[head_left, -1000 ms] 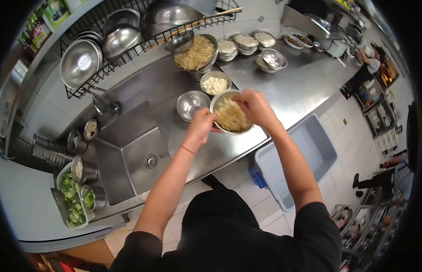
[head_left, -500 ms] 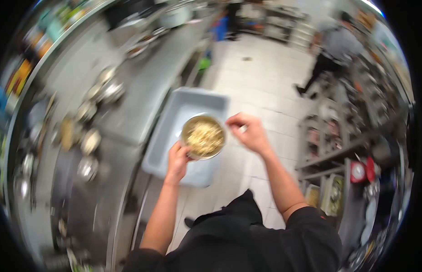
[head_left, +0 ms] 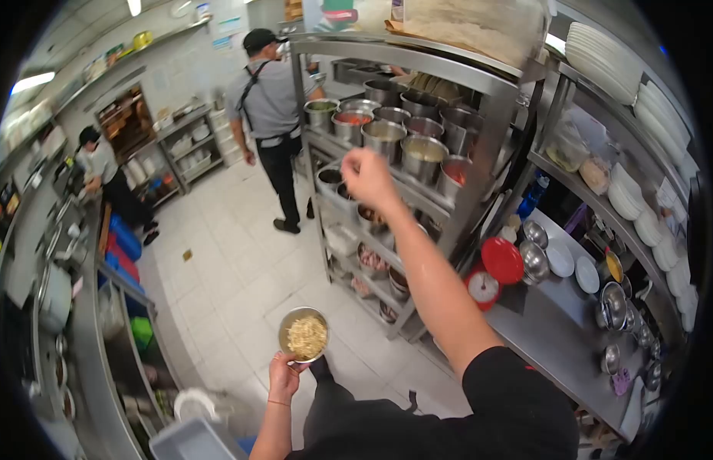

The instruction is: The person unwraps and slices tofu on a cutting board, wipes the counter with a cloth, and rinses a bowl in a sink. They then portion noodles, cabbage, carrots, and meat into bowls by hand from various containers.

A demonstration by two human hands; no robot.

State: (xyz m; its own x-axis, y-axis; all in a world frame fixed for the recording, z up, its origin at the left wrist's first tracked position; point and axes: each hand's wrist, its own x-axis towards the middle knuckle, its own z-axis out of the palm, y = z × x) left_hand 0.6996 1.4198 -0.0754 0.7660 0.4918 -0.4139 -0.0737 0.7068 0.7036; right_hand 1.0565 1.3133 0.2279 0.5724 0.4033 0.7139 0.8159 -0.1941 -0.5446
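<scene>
We hold the bowl (head_left: 291, 317) just beyond our left hand (head_left: 283, 376), closed on its rim — right hand (head_left: 369, 178) curled, contents unclear.

We can read no text, brand or number here. We make out markings on the pale dial of the red scale (head_left: 483, 287), but its figures are too small for us. The papers (head_left: 221, 43) on the back wall (head_left: 180, 60) show only blurred print and colour, and we cannot decipher the small red mark (head_left: 530, 367) on the black sleeve (head_left: 502, 383).
</scene>
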